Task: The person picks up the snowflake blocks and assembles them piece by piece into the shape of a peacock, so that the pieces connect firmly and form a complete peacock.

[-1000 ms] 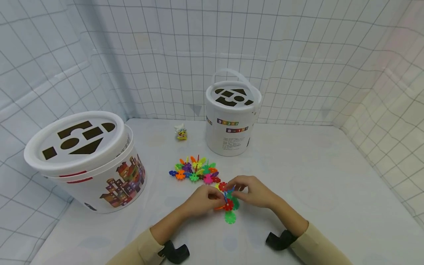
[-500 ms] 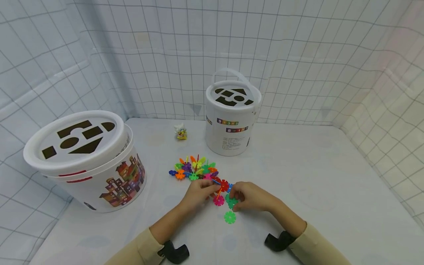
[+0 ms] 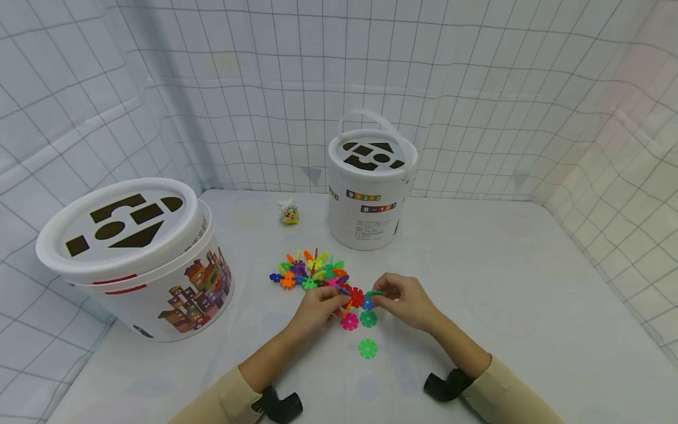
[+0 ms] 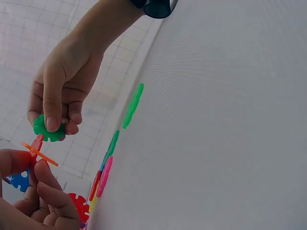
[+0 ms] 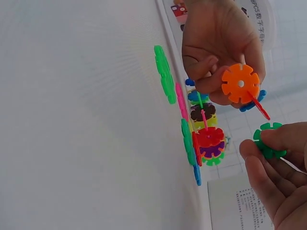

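Note:
My left hand [image 3: 315, 307] pinches a small joined cluster of notched snowflake discs: an orange disc [image 5: 241, 82], a blue disc [image 4: 20, 181] and a red disc [image 5: 259, 105] jutting out edge-on. Across from it, my right hand [image 3: 405, 300] pinches a green snowflake disc [image 5: 269, 139] between thumb and fingers. In the left wrist view the green disc's rim overlaps the tip of the red one; the right wrist view shows a narrow gap. Below the hands lie loose discs, including a pink disc [image 3: 349, 321], a green disc [image 3: 368, 318] and a light green disc [image 3: 368, 348].
Behind my left hand sits a colourful cluster of joined discs [image 3: 309, 271]. A small toy figure [image 3: 289, 212] stands farther back. One white lidded bucket [image 3: 368, 206] is at the back, a larger one [image 3: 148, 294] at the left. Gridded cloth [image 3: 265, 88] surrounds the white table [image 3: 477, 265].
My hands were together over the pieces; the left moved slightly left and away with its cluster. My right hand reached down to the green discs, then rose with one.

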`<state>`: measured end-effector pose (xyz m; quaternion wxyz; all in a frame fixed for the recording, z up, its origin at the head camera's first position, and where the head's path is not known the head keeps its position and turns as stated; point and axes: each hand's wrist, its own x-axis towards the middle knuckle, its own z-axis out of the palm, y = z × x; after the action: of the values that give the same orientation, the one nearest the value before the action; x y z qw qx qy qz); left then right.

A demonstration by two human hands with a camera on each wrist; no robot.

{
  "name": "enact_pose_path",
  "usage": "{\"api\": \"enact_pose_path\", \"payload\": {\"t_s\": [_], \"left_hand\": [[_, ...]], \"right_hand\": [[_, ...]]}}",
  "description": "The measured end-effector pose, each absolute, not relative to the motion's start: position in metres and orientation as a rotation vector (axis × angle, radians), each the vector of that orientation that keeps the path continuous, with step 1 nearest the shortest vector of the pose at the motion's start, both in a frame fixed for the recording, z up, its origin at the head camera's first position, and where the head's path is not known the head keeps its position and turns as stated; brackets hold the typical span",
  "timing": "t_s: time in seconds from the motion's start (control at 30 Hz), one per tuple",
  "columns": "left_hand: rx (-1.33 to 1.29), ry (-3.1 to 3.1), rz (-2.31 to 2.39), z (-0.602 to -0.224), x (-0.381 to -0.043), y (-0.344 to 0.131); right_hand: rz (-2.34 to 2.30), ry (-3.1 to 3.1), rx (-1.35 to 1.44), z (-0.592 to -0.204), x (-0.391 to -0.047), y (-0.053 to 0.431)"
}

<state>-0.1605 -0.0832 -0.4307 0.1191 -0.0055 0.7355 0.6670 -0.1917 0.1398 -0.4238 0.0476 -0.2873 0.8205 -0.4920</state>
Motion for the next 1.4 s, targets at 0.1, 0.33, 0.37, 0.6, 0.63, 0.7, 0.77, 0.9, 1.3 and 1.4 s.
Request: {"api": "enact_pose_path", "payload": {"t_s": [0.1,0.33,0.37,0.6,0.63,0.7,0.77,0.9,1.3,1.4], "left_hand": [[0.011,2.123,1.963,-0.430,-0.159,-0.083],[0.080,2.122,1.950,-0.432,-0.159,-0.083],[0.096,2.136,1.945,-0.432,-0.159,-0.083],[0.251,2.193,1.906,-0.438,-0.161,-0.087],[0.274,2.190,1.906,-0.438,-0.161,-0.087],[0.300,2.184,1.912,-0.439,-0.160,-0.086],[0.300,2.179,1.911,-0.440,-0.160,-0.086],[0.237,2.182,1.898,-0.439,-0.161,-0.084],[0.149,2.462,1.815,-0.427,-0.155,-0.082],[0.379,2.527,1.775,-0.424,-0.153,-0.080]], "right_hand": [[-1.525,2.500,-0.925,-0.424,-0.191,0.139],[-1.471,2.543,-1.145,-0.420,-0.188,0.138],[-1.450,2.554,-1.180,-0.419,-0.188,0.138],[-1.330,2.558,-1.344,-0.421,-0.186,0.138],[-1.316,2.567,-1.355,-0.422,-0.186,0.138],[-1.284,2.586,-1.369,-0.423,-0.186,0.138],[-1.258,2.610,-1.374,-0.424,-0.185,0.138],[-1.259,2.627,-1.353,-0.421,-0.186,0.137],[-1.436,2.454,-1.192,-0.413,-0.186,0.139],[-1.463,2.409,-1.140,-0.412,-0.184,0.137]]}}
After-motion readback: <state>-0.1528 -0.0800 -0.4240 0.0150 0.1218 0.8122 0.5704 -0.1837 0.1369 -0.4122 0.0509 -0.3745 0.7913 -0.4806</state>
